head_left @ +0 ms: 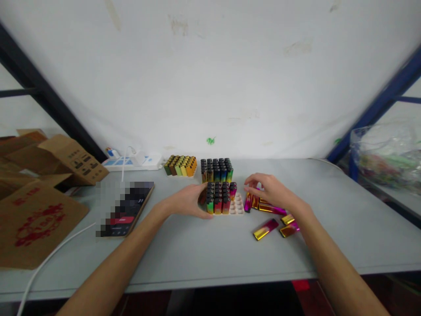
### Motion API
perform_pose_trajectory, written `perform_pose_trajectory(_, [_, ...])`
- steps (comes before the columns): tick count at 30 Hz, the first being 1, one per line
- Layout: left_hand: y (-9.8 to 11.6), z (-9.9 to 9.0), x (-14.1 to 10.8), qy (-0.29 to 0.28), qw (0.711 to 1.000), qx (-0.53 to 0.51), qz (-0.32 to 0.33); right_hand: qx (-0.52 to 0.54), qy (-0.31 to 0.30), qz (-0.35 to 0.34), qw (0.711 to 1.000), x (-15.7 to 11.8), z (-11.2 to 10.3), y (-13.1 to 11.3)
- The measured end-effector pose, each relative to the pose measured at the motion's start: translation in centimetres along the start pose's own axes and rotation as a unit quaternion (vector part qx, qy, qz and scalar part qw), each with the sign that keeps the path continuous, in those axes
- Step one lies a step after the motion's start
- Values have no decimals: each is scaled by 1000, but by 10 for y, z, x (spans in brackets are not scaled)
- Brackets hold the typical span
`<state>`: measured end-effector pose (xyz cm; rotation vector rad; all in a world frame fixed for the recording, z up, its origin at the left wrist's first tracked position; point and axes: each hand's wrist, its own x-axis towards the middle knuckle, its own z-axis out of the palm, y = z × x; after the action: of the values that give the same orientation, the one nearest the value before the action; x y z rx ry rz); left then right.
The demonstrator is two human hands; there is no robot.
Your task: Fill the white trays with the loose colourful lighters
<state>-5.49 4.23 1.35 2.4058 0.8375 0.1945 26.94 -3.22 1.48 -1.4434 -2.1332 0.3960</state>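
Upright lighters with black tops point(217, 199) fill the left part of a white tray point(237, 207), whose right-hand holes show bare. My left hand point(190, 201) is spread against the tray's left side, thumb at the front corner and fingers behind. Over a pile of loose magenta and gold lighters point(271, 208) hovers my right hand point(263, 186), its fingers curved at the pile's left end; whether it grips one is hard to make out. Closer to the front lies a single magenta and gold lighter point(265, 229).
Behind stand a block of dark-topped lighters point(217, 169) and a tray of gold-topped ones point(180, 165). To the left are a phone point(131, 210), power strip point(148, 162), white cable and cardboard box point(42, 215). A clear plastic bag point(388, 158) is at the far right.
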Motion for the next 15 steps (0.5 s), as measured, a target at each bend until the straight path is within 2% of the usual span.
perform_pose_trajectory(3, [-1, 1, 0, 2, 1000, 17, -6, -34, -47, 25, 998, -6, -2, 11])
perform_pose_trajectory(6, [1, 0, 0, 7, 1000, 28, -2, -61, -85, 41, 994, -9, 1, 12])
perform_pose_trajectory(11, [3, -2, 0, 5, 1000, 22, 3, -65, -104, 44, 991, -7, 6, 6])
perform_pose_trajectory(15, [-2, 0, 1, 4, 1000, 12, 0, -60, -92, 44, 993, -6, 6, 15])
